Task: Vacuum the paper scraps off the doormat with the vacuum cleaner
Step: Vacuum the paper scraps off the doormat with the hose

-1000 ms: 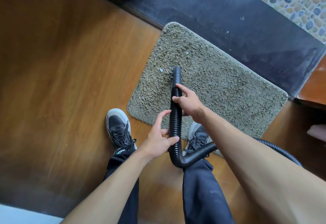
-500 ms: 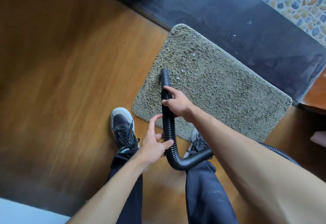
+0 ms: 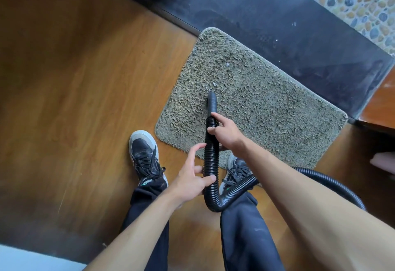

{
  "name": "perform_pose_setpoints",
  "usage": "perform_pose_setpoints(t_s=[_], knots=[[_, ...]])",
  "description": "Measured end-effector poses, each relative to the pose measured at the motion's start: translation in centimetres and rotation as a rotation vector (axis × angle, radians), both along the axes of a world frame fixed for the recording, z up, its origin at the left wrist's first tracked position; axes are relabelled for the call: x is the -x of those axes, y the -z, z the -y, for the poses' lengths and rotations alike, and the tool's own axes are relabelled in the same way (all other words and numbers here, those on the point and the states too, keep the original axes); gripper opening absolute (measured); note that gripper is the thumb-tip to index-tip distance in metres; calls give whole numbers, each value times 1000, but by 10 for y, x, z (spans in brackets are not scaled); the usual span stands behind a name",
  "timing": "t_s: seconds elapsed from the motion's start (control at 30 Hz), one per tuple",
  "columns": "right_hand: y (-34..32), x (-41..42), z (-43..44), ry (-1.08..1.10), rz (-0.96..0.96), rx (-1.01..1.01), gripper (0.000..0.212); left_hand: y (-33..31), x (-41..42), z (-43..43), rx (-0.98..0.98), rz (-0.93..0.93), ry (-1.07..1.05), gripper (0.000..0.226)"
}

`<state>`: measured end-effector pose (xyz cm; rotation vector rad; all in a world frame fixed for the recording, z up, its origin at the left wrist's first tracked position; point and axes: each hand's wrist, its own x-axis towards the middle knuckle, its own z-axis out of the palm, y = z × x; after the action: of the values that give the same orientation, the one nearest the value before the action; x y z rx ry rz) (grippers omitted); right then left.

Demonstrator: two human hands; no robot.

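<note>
Swings nozzle (image 3: pixel 212 102) back toward doormat (image 3: pixel 277 110) centre, just short of nearest paper scrap (image 3: pixel 214 83); leaves second scrap (image 3: pixel 227 64) beyond, uncollected. Grips hose (image 3: pixel 210 159) with right hand (image 3: pixel 226 131), pinches it lower with left hand (image 3: pixel 190 179).

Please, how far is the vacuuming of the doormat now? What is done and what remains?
Done: most of the doormat shows no scraps. In hand: right hand and left hand hold the vacuum hose, its nozzle just short of one paper scrap. Left: that scrap and a second scrap farther up the mat.
</note>
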<state>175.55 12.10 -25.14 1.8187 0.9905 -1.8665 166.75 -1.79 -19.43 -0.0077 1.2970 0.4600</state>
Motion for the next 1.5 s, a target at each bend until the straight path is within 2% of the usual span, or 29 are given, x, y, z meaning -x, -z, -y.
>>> perform_pose_setpoints(t_s=[0.37, 0.57, 0.87, 1.13, 1.4, 1.5], knots=[[5, 11, 7, -40, -44, -57, 63, 2, 5, 7, 1, -3, -58, 77], [16, 14, -5, -106, 44, -126, 66, 14, 6, -15, -4, -21, 0, 77], [7, -11, -4, 16, 109, -106, 65, 7, -4, -23, -7, 24, 99, 79], [-2, -19, 8, 95, 16, 9, 59, -1, -7, -2, -7, 46, 55, 78], [10, 7, 18, -65, -26, -78, 64, 0, 6, 11, -6, 5, -31, 77], [13, 9, 14, -53, -30, -105, 64, 6, 9, 6, -4, -6, -15, 78]])
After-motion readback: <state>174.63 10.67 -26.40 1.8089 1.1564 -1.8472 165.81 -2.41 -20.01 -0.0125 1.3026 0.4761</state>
